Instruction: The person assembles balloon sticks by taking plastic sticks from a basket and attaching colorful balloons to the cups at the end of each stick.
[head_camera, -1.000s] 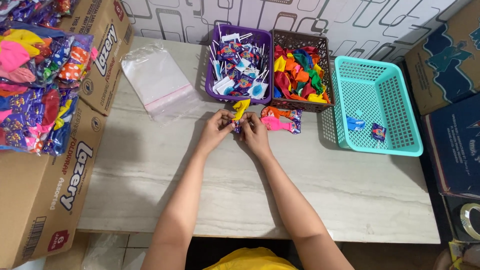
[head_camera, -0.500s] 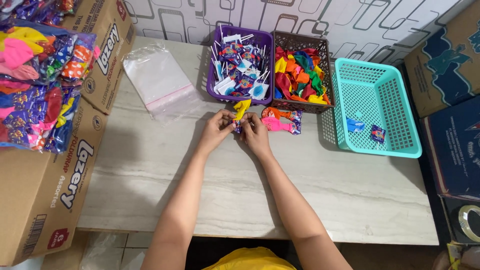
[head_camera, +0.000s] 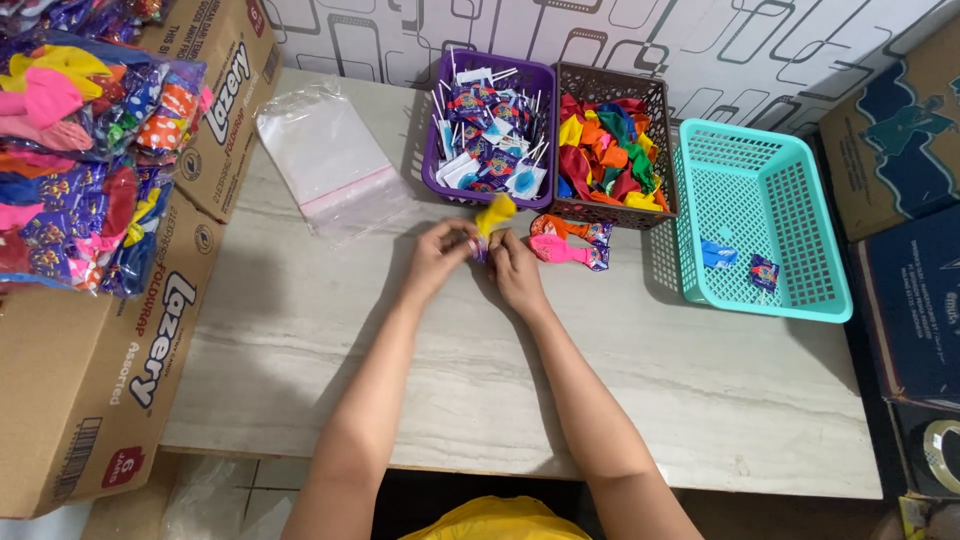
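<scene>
Yellow balloon (head_camera: 496, 214): pinched between your left hand (head_camera: 440, 255) and right hand (head_camera: 515, 268).
Risk: it may slip free.
Cause: small fingertip pinch only.

The small piece pinched under the yellow balloon (head_camera: 495, 213) is mostly hidden by the fingers (head_camera: 468, 240) of both hands, too small to identify. The cardboard boxes (head_camera: 130, 330) at left and the dark boxes (head_camera: 905, 300) at right are cut off by the edges. The two packets (head_camera: 740, 262) in the teal basket (head_camera: 800, 300) are too small to make out.
</scene>
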